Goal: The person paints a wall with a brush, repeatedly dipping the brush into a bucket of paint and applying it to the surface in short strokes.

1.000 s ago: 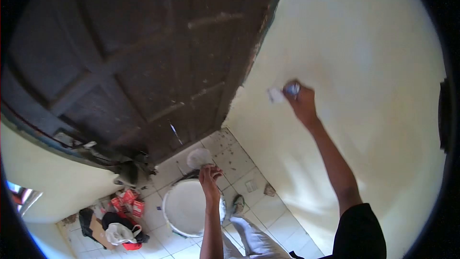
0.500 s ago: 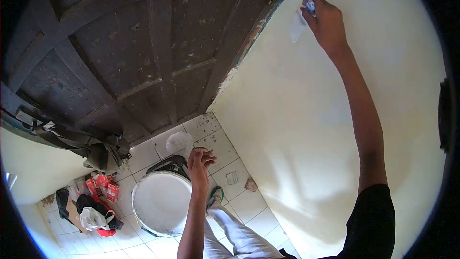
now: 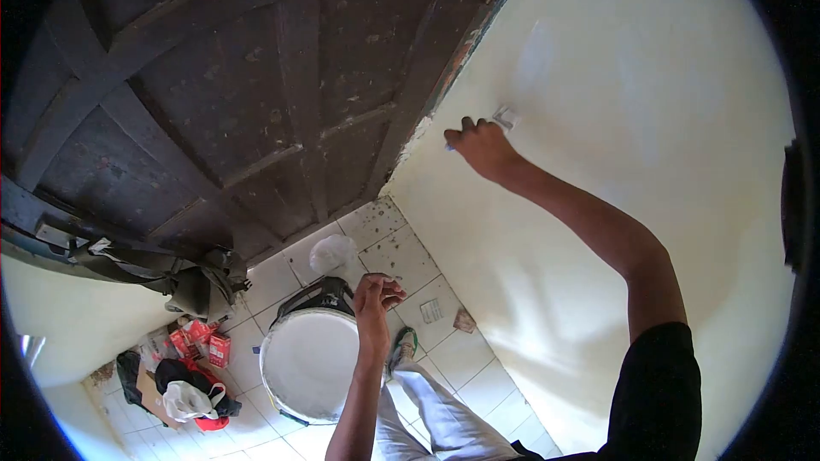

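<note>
My right hand (image 3: 484, 149) is closed round a tool held against the cream wall (image 3: 598, 205), near the door's edge. The tool's metal-looking end (image 3: 506, 118) shows just above my knuckles, and a bit of blue shows at my fingertips. A faint pale, wet-looking streak (image 3: 536, 47) lies on the wall higher up. Low in the middle, my left hand (image 3: 377, 297) hangs in the air with its fingers curled; whether it holds something small cannot be made out. Beside and below it stands a round container (image 3: 309, 363) with a white top surface.
A dark panelled door (image 3: 222, 94) fills the upper left, with a dark strap or bag (image 3: 192, 282) hanging by it. Red boxes (image 3: 219, 348) and a white plastic bag (image 3: 184, 401) lie on the tiled floor. A clear plastic bag (image 3: 331, 253) sits behind the container.
My right hand has moved down and left along the wall with the tool, and a pale streak shows where it was. The view has shifted slightly; my left hand remains near the container.
</note>
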### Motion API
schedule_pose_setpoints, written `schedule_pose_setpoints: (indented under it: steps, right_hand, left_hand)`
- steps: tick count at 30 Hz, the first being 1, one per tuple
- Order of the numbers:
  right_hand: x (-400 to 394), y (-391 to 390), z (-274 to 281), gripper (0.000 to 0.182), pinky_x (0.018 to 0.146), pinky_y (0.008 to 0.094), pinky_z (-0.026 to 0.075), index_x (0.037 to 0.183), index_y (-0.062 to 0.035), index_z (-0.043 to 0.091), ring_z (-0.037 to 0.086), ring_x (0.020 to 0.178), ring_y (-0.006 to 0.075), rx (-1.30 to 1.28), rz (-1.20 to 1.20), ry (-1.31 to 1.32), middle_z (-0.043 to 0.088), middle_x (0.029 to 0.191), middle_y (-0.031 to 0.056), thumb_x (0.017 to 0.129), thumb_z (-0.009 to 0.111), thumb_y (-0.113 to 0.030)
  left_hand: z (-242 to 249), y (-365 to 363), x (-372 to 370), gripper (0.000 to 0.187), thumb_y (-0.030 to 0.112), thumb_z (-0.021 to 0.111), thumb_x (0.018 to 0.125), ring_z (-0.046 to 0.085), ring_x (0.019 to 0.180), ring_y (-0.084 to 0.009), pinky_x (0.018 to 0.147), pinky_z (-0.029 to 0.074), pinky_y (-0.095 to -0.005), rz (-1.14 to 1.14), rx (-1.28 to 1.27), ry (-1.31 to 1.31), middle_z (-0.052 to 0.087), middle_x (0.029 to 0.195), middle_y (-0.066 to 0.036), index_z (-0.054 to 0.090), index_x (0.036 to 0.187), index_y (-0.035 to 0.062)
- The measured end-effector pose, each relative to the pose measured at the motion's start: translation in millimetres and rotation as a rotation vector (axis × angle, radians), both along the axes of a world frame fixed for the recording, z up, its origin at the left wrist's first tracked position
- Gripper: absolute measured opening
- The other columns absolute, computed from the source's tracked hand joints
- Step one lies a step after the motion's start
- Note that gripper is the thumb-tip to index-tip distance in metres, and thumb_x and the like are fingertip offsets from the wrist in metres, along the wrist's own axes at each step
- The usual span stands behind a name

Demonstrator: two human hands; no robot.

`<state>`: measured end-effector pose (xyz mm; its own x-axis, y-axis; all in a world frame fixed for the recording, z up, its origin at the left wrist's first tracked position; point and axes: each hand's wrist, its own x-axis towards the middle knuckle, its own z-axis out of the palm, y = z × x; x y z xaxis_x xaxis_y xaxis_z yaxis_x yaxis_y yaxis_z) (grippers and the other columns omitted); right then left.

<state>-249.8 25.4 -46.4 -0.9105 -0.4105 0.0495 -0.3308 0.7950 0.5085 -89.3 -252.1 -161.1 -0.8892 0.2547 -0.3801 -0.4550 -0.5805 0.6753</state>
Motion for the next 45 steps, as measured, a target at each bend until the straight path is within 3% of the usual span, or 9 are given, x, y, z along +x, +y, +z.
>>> schedule_pose_setpoints:
  steps: [4, 10, 16, 22, 28, 32, 35, 41, 45]
  right_hand:
    - [-18, 12, 79, 0.038, 0.051, 0.0373, 0.049, 0.116, -0.0192, 0.059, 0.062, 0.061, 0.0250, 0.167, -0.194, 0.135, 0.059, 0.084, 0.0131, 0.081, 0.049, -0.009]
    - [-20, -20, 184, 0.026, 0.049, 0.0325, 0.049, 0.101, -0.0181, 0.062, 0.062, 0.061, 0.0218, 0.295, -0.087, 0.507, 0.057, 0.081, 0.0078, 0.075, 0.058, -0.014]
    - [-4, 17, 8, 0.008, 0.044, 0.0310, 0.047, 0.074, -0.0108, 0.055, 0.058, 0.052, 0.0205, 0.129, -0.008, 0.229, 0.051, 0.067, 0.0088, 0.074, 0.060, -0.016]
    - [24, -7, -74, 0.012, 0.052, 0.0346, 0.051, 0.088, -0.0099, 0.060, 0.063, 0.068, 0.0240, -0.075, -0.200, -0.134, 0.059, 0.073, 0.0122, 0.075, 0.059, -0.011]
    - [-2, 27, 49, 0.033, 0.053, 0.0409, 0.052, 0.111, -0.0203, 0.060, 0.065, 0.071, 0.0261, 0.065, -0.274, 0.111, 0.060, 0.089, 0.0080, 0.080, 0.053, -0.011]
    - [-6, -4, 166, 0.035, 0.049, 0.0362, 0.052, 0.111, -0.0216, 0.061, 0.065, 0.068, 0.0242, 0.208, -0.169, 0.420, 0.061, 0.090, 0.0068, 0.078, 0.054, -0.010]
    - [-8, -21, 178, 0.036, 0.047, 0.0342, 0.051, 0.110, -0.0210, 0.061, 0.064, 0.065, 0.0233, 0.228, -0.041, 0.571, 0.060, 0.086, 0.0086, 0.076, 0.057, -0.011]
    - [-25, 18, -17, 0.017, 0.049, 0.0357, 0.051, 0.084, -0.0077, 0.056, 0.062, 0.060, 0.0245, 0.047, 0.006, 0.181, 0.055, 0.072, 0.0137, 0.077, 0.061, -0.023]
    - [-12, 5, -87, 0.013, 0.054, 0.0376, 0.053, 0.088, -0.0066, 0.058, 0.063, 0.066, 0.0270, -0.059, -0.066, -0.170, 0.060, 0.077, 0.0154, 0.077, 0.058, -0.013]
  left_hand:
    - [10, 0, -5, 0.017, 0.021, 0.045, 0.094, 0.059, 0.070, -0.0158, 0.068, 0.047, -0.0304, -0.041, 0.019, -0.009, 0.058, 0.077, -0.005, 0.053, 0.088, 0.0078]
    - [12, 3, -21, 0.016, 0.025, 0.048, 0.093, 0.056, 0.076, -0.0159, 0.072, 0.045, -0.0331, -0.107, 0.054, -0.019, 0.057, 0.080, -0.003, 0.054, 0.089, 0.0099]
    - [4, -3, -23, 0.018, 0.024, 0.046, 0.094, 0.057, 0.075, -0.0149, 0.070, 0.045, -0.0305, -0.116, 0.043, -0.039, 0.057, 0.079, -0.004, 0.054, 0.090, 0.0093]
    - [-17, -19, -15, 0.019, 0.022, 0.043, 0.096, 0.060, 0.072, -0.0150, 0.068, 0.045, -0.0284, -0.124, -0.001, -0.078, 0.060, 0.079, -0.005, 0.054, 0.091, 0.0080]
    - [-14, -21, -20, 0.018, 0.022, 0.043, 0.095, 0.060, 0.072, -0.0152, 0.068, 0.046, -0.0285, -0.122, 0.002, -0.063, 0.060, 0.079, -0.005, 0.054, 0.090, 0.0079]
    - [-10, -12, -28, 0.019, 0.022, 0.043, 0.095, 0.060, 0.072, -0.0152, 0.068, 0.046, -0.0291, -0.111, 0.013, -0.055, 0.060, 0.079, -0.005, 0.054, 0.090, 0.0080]
    - [-10, -5, -32, 0.018, 0.026, 0.047, 0.093, 0.057, 0.074, -0.0151, 0.070, 0.045, -0.0305, -0.140, 0.036, -0.045, 0.058, 0.078, -0.004, 0.053, 0.090, 0.0096]
    - [-1, -4, -27, 0.018, 0.026, 0.047, 0.093, 0.057, 0.074, -0.0152, 0.070, 0.044, -0.0304, -0.136, 0.041, -0.033, 0.057, 0.078, -0.004, 0.053, 0.089, 0.0089]
    - [-6, -15, -19, 0.018, 0.021, 0.043, 0.095, 0.059, 0.072, -0.0154, 0.069, 0.045, -0.0292, -0.119, 0.012, -0.061, 0.059, 0.078, -0.005, 0.053, 0.089, 0.0068]
